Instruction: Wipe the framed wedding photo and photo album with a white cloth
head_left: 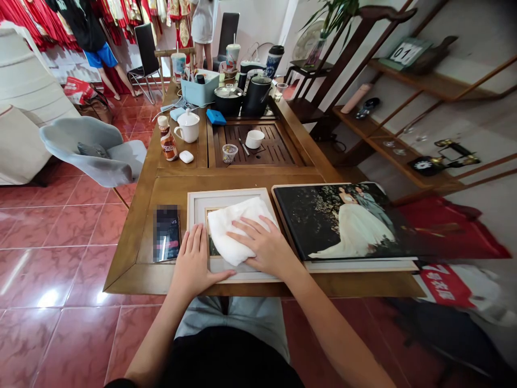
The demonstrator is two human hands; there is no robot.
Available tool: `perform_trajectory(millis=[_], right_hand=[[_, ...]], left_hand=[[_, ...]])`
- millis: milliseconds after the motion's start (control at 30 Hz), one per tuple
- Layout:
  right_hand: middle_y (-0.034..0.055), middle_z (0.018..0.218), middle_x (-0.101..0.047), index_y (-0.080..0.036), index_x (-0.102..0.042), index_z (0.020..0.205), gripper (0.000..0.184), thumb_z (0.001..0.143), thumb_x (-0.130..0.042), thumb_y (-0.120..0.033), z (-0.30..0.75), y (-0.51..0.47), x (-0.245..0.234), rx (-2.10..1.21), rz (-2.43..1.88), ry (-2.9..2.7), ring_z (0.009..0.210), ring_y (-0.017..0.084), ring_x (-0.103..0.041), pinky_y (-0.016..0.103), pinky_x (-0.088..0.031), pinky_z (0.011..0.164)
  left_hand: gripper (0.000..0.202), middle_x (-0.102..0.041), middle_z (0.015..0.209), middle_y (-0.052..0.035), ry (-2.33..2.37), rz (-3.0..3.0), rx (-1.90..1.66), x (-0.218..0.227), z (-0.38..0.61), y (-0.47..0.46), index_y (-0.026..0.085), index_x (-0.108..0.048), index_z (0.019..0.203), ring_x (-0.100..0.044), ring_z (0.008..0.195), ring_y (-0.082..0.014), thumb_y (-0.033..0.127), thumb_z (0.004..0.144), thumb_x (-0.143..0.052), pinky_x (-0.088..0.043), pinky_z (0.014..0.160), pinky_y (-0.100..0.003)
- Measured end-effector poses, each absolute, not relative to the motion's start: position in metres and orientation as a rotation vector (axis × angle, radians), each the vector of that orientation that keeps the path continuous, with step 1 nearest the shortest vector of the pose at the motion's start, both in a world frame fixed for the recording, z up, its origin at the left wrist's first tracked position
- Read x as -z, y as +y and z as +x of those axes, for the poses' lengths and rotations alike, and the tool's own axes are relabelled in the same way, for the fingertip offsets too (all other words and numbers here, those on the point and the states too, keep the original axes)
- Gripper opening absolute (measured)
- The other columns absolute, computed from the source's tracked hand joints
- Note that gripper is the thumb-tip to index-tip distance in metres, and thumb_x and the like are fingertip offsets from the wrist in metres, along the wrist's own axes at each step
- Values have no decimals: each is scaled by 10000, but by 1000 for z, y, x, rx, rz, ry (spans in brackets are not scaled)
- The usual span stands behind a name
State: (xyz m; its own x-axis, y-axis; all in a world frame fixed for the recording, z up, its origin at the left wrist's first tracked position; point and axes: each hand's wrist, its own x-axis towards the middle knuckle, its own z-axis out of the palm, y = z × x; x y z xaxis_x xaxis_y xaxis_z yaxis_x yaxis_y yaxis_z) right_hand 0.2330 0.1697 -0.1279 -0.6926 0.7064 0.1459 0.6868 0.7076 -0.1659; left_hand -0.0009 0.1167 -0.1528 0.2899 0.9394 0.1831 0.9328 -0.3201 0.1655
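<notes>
A white picture frame lies flat at the table's near edge, in front of me. My left hand rests flat on its left side, fingers stretched and thumb pointing right along the lower border. A folded white cloth covers most of the frame's middle. Spread over that cloth is my right hand, palm down, pressing it against the frame. Only a strip of the picture shows beside the cloth. Left of the frame is a dark phone. To the right lies a large wedding photo panel on top of another pale frame.
The wooden table holds a drink bottle, a white lidded mug, a tea tray with small cups, and a black kettle. A grey chair stands left, shelves right. Two people are farther back.
</notes>
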Motion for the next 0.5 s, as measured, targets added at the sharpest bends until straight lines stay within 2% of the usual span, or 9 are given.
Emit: perform_trajectory(millis=[133, 233, 500], right_hand=[[84, 1557, -502, -290, -569, 1444, 573, 904, -687, -437, 235, 170, 127, -85, -1175, -2711, 1421, 331, -434, 577, -182, 1183], [86, 1561, -497, -295, -561, 1452, 581, 905, -678, -452, 235, 169, 127, -79, -1105, -2766, 1420, 334, -434, 583, -199, 1174], [91, 1530, -535, -288, -581, 1437, 563, 906, -673, -448, 236, 167, 129, -48, -1173, -2733, 1392, 343, -454, 572, -201, 1176]], left_hand=[[1094, -361, 1625, -242, 1827, 2521, -372, 150, 0, 116, 47, -226, 1597, -319, 1531, -359, 816, 862, -480, -235, 1264, -509], [1054, -373, 1621, -234, 1826, 2534, -367, 149, 0, 116, 51, -233, 1595, -301, 1538, -361, 752, 867, -533, -206, 1272, -514], [1072, -382, 1617, -228, 1845, 2506, -348, 150, 1, 115, 69, -245, 1597, -316, 1528, -370, 790, 852, -515, -195, 1264, -551]])
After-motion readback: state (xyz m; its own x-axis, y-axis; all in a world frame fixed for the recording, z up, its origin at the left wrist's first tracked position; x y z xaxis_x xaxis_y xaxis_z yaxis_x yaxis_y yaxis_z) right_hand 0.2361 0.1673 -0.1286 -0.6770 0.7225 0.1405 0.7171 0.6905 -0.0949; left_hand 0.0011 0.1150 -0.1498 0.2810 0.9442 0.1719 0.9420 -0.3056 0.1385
